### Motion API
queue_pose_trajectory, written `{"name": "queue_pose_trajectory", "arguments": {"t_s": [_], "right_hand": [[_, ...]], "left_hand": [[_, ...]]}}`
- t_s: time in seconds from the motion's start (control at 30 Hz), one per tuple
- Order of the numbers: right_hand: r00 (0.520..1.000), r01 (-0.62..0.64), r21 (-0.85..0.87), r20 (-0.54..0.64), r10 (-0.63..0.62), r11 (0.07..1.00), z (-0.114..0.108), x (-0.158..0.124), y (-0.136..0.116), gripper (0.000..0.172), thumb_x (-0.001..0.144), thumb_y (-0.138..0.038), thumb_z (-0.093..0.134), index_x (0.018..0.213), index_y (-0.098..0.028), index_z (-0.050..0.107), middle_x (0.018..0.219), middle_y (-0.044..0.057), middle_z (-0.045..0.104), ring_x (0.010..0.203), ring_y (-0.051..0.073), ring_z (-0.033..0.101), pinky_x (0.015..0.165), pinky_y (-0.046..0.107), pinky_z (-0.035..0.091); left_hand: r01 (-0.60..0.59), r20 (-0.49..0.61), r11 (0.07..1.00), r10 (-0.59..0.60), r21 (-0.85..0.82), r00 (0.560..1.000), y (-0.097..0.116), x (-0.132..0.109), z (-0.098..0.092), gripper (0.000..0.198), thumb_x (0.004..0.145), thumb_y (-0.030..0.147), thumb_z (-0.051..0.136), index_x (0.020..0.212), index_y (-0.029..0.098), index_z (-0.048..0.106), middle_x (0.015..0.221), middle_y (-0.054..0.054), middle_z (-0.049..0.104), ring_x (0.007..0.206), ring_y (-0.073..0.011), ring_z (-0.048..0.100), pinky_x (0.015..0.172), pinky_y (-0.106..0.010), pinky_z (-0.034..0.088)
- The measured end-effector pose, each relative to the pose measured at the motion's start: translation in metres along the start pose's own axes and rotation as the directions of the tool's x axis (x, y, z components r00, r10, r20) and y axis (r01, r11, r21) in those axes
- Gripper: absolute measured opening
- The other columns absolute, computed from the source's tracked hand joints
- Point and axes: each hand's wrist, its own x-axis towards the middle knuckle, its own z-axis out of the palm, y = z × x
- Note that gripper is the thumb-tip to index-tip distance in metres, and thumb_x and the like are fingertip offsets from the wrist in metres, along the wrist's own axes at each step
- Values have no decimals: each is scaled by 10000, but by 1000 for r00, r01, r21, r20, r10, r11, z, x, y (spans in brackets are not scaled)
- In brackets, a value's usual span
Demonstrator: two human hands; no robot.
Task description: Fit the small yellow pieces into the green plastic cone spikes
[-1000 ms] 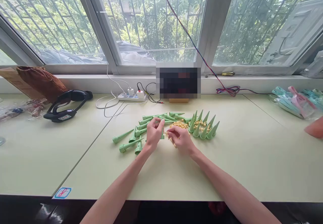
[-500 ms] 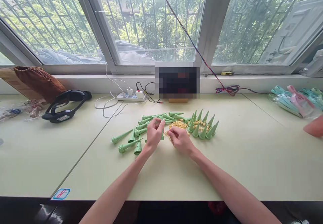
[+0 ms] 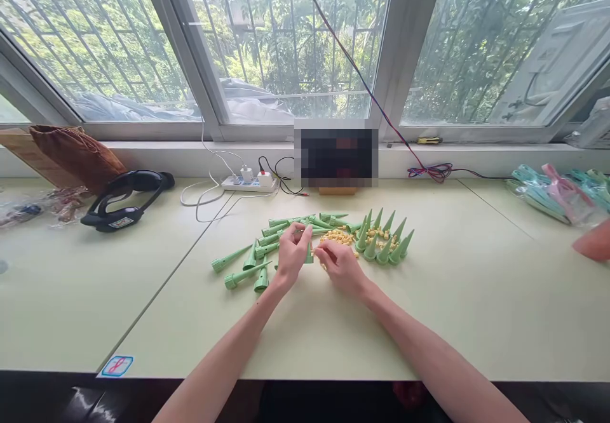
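Note:
My left hand (image 3: 290, 256) is closed around a green plastic cone spike (image 3: 308, 255), whose wide end shows between thumb and fingers. My right hand (image 3: 339, 264) is pinched shut right beside it, on a small yellow piece that I can barely see. Just beyond the hands lies a heap of small yellow pieces (image 3: 337, 237). Several green spikes lie flat (image 3: 248, 259) to the left. Several others stand upright, points up (image 3: 384, 240), to the right of the yellow heap.
A pale green table (image 3: 476, 296) runs under the window. Black headset (image 3: 124, 198) and brown bag (image 3: 76, 153) sit at the left, a white power strip (image 3: 248, 183) with cables at the back, bagged teal items (image 3: 557, 193) at the right. Another person's hand (image 3: 593, 243) shows at the right edge.
My hands have drawn slightly closer together over the spike; the left fingers have shifted up around it. Otherwise nothing on the table has moved.

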Motion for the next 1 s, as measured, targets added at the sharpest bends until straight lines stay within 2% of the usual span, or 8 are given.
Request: {"name": "queue_pose_trajectory", "arguments": {"t_s": [0.13, 0.27, 0.37, 0.6, 0.83, 1.0], "right_hand": [[996, 1, -37, -88, -5, 999, -1, 2, 4, 341, 986, -406, 450, 743, -192, 557, 620, -20, 489, 565, 124, 406, 560, 255, 325], [976, -51, -1, -210, 50, 999, -6, 4, 7, 352, 980, -431, 456, 750, -185, 557, 619, -16, 486, 560, 125, 419, 548, 249, 340], [964, -80, 22, -251, 83, 997, -9, 5, 8, 350, 977, -445, 457, 774, -183, 572, 612, -15, 487, 554, 127, 422, 535, 244, 350], [973, -108, 28, -204, 111, 994, -9, 6, 8, 372, 973, -488, 439, 796, -188, 568, 637, -8, 497, 558, 129, 432, 526, 244, 364], [979, -123, 77, -155, 133, 989, -8, 6, 10, 384, 976, -509, 414, 749, -209, 489, 588, -34, 444, 521, 124, 400, 514, 249, 344], [975, -136, 46, -171, 142, 990, -8, 6, 11, 406, 973, -512, 412, 694, -217, 426, 585, -40, 404, 519, 120, 372, 502, 251, 316]], "left_hand": [[-26, 68, 999, 25, 21, 997, -1, 1, 0, 314, 856, 491, 599, 806, 187, 544, 546, 48, 490, 439, -67, 357, 417, -187, 272], [-40, 192, 999, 33, 34, 981, -3, 3, -1, 377, 875, 529, 558, 750, 174, 545, 583, 49, 409, 436, -52, 294, 394, -193, 252], [-14, 261, 1000, 10, 14, 965, -3, 2, 0, 376, 868, 534, 567, 759, 175, 536, 580, 55, 383, 429, -48, 292, 387, -190, 250], [140, 336, 989, -119, -40, 934, -1, 2, -2, 353, 810, 515, 644, 786, 179, 540, 552, 70, 366, 390, -45, 319, 363, -180, 221], [28, 388, 999, -16, -26, 922, -6, 4, -5, 326, 837, 483, 621, 789, 184, 499, 685, 45, 464, 416, -57, 465, 365, -197, 335], [-35, 383, 999, 31, 3, 923, -6, 3, -4, 351, 857, 502, 593, 788, 181, 469, 761, 38, 468, 419, -30, 443, 375, -190, 330]]}}
